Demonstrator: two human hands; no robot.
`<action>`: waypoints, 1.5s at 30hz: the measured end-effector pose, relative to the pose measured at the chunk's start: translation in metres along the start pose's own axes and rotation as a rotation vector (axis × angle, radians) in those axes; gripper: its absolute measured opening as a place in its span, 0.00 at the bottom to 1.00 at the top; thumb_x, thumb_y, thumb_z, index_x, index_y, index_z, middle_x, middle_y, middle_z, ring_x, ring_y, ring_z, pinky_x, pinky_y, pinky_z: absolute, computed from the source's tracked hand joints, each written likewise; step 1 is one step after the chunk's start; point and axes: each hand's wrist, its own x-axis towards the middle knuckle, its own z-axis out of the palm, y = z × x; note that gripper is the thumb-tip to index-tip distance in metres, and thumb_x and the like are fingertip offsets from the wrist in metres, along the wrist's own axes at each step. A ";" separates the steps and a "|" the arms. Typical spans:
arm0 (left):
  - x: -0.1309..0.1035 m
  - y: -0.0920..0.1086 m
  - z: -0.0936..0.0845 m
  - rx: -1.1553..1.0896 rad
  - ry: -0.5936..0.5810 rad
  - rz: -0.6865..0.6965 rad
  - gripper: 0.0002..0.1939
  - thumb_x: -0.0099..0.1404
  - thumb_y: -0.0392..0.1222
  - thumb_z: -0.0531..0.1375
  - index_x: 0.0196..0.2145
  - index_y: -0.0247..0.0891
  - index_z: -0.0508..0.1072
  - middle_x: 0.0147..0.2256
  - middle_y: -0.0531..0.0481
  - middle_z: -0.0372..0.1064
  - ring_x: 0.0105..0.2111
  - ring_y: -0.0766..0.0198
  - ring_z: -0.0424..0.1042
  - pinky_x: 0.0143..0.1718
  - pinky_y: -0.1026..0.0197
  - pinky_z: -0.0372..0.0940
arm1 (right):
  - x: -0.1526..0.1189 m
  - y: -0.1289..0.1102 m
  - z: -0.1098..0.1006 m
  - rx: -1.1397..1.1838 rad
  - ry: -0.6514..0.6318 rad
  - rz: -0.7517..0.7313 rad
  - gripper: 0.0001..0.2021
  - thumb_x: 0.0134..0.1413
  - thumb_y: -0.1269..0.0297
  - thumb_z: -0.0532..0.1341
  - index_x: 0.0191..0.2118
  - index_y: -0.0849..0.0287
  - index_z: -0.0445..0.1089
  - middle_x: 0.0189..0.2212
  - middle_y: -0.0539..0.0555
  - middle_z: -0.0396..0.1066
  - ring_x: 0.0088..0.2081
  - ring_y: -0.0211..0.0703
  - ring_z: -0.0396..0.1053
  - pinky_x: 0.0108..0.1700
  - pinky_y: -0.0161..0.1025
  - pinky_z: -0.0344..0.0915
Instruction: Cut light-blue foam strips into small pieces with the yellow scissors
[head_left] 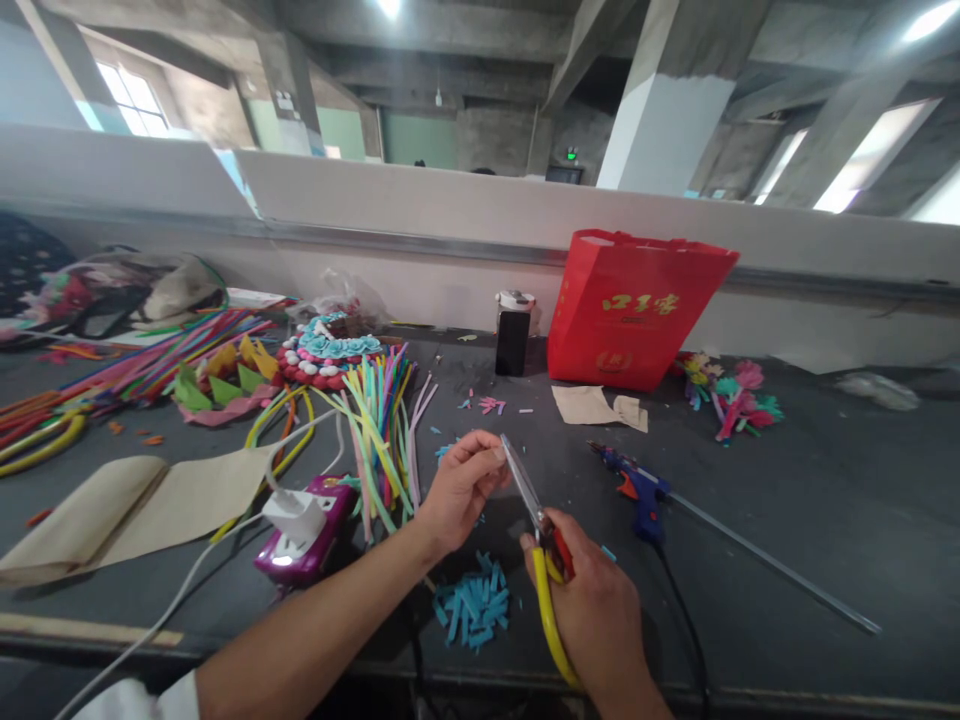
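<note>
My right hand (pixel 592 600) is closed round the yellow and red handles of a pair of scissors (pixel 525 485), whose blades point up and away. At the blade tips is my left hand (pixel 465 485), thumb and fingertips pinched together; whatever they hold is too small to make out. Below the hands, near the table's front edge, lies a pile of short blue pieces (pixel 474 603). Some more blue bits lie behind my left hand. To its left spreads a bundle of coloured fuzzy stems (pixel 382 430).
A blue glue gun (pixel 637 490) with a long clear stick lies at the right. Behind stand a red bag (pixel 637 310), a phone (pixel 511 343) and a bottle. A purple power block (pixel 311 535) with white cables sits left, near brown paper (pixel 202 495) and a flower crown (pixel 225 385).
</note>
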 end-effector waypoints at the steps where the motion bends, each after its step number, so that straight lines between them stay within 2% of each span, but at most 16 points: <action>1: 0.000 0.000 0.000 0.003 0.002 0.003 0.07 0.53 0.37 0.67 0.26 0.36 0.70 0.21 0.57 0.61 0.21 0.72 0.60 0.27 0.67 0.59 | 0.000 0.000 0.000 -0.005 0.001 0.002 0.14 0.60 0.54 0.57 0.47 0.54 0.71 0.34 0.51 0.78 0.30 0.44 0.76 0.30 0.35 0.63; 7: 0.000 0.000 0.000 0.022 0.009 0.018 0.08 0.53 0.38 0.67 0.25 0.36 0.70 0.18 0.59 0.58 0.20 0.73 0.56 0.27 0.67 0.58 | -0.001 0.001 0.002 -0.036 0.015 -0.026 0.16 0.61 0.53 0.56 0.48 0.55 0.71 0.34 0.52 0.78 0.30 0.44 0.76 0.30 0.35 0.62; 19: -0.001 0.002 0.002 0.024 0.002 0.013 0.08 0.53 0.38 0.67 0.25 0.36 0.71 0.21 0.57 0.62 0.21 0.73 0.59 0.28 0.67 0.59 | 0.001 0.000 -0.001 0.020 0.008 -0.026 0.14 0.61 0.55 0.56 0.47 0.55 0.72 0.33 0.51 0.78 0.30 0.41 0.76 0.30 0.34 0.63; 29: -0.002 0.002 0.002 0.052 -0.009 0.048 0.07 0.53 0.38 0.67 0.24 0.36 0.71 0.18 0.58 0.59 0.20 0.72 0.57 0.28 0.66 0.58 | -0.003 0.004 0.008 -0.017 0.096 -0.082 0.17 0.64 0.55 0.52 0.48 0.58 0.71 0.34 0.54 0.79 0.33 0.44 0.77 0.34 0.36 0.65; 33: -0.001 0.001 0.002 0.067 0.018 0.085 0.07 0.53 0.38 0.67 0.25 0.36 0.71 0.18 0.58 0.59 0.20 0.72 0.57 0.27 0.67 0.56 | -0.002 0.000 0.009 -0.054 0.107 -0.077 0.16 0.64 0.56 0.53 0.48 0.58 0.71 0.35 0.54 0.79 0.33 0.45 0.77 0.33 0.36 0.65; 41: -0.002 0.009 0.004 0.110 0.037 0.137 0.06 0.54 0.38 0.66 0.25 0.36 0.71 0.19 0.58 0.60 0.21 0.72 0.58 0.28 0.67 0.56 | 0.006 -0.015 -0.001 -0.025 0.007 -0.023 0.14 0.63 0.56 0.54 0.47 0.55 0.72 0.29 0.51 0.78 0.28 0.44 0.75 0.28 0.34 0.60; 45: -0.010 0.018 0.011 0.127 0.036 0.157 0.05 0.54 0.38 0.65 0.27 0.37 0.72 0.16 0.59 0.57 0.20 0.71 0.56 0.27 0.66 0.56 | 0.006 -0.025 -0.008 0.049 0.043 -0.015 0.14 0.62 0.56 0.54 0.45 0.55 0.73 0.27 0.51 0.77 0.26 0.43 0.75 0.27 0.33 0.59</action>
